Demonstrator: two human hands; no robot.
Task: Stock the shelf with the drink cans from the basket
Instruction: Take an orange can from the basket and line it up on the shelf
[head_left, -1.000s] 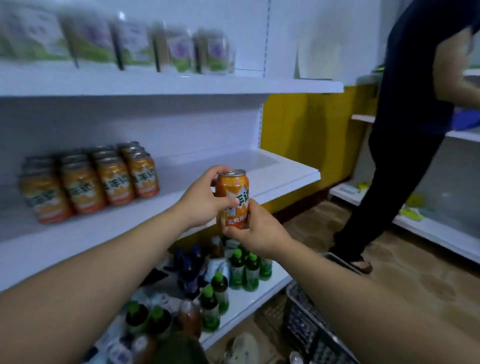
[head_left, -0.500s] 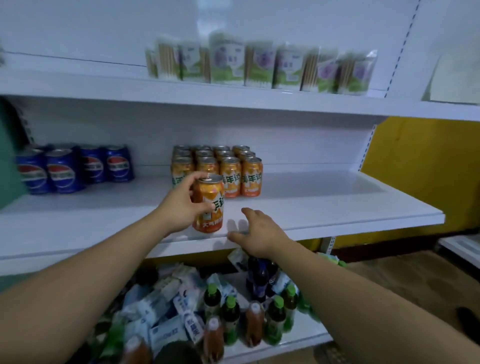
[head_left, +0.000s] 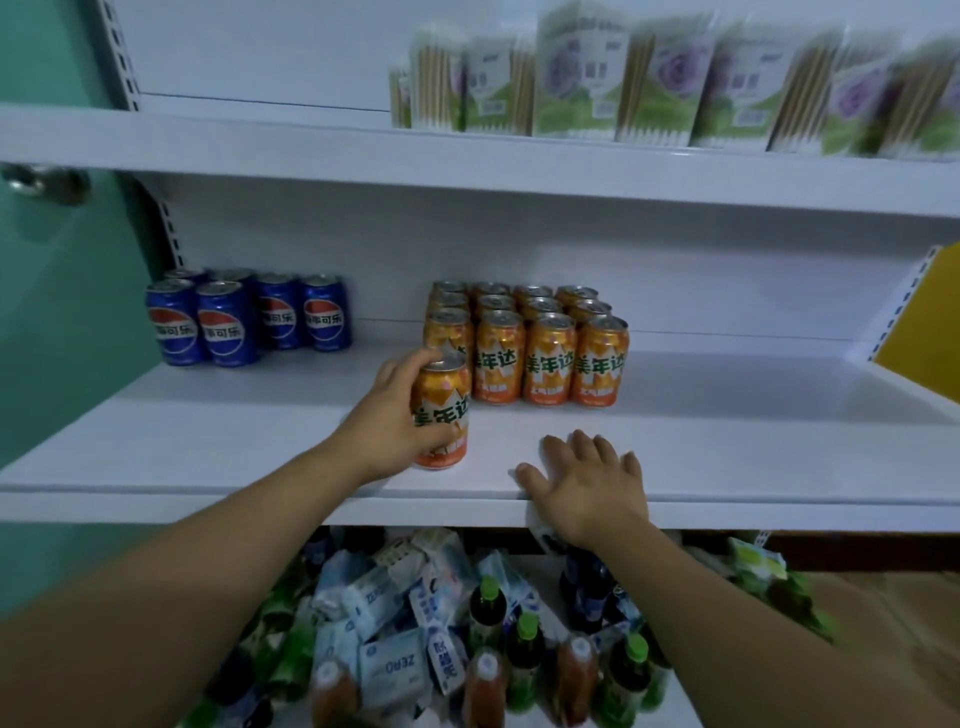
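While the left hand (head_left: 387, 423) wraps its fingers around an upright orange aluminium drink can (head_left: 441, 413) on the white metal shelf (head_left: 727, 441), the right hand (head_left: 589, 480) lies flat and spread, holding nothing. Just behind stands a block of matching orange cans (head_left: 524, 345) lettered 美年达; blue Pepsi cans (head_left: 244, 319) reading 百事可乐 stand well left. Green-capped bottles (head_left: 524, 644) crowd the shelf below.

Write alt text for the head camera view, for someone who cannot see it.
A person's left hand sets an orange drink can upright on a white shelf, in front of a block of matching orange cans. The right hand rests flat at the shelf's front edge; blue cola cans stand farther left.
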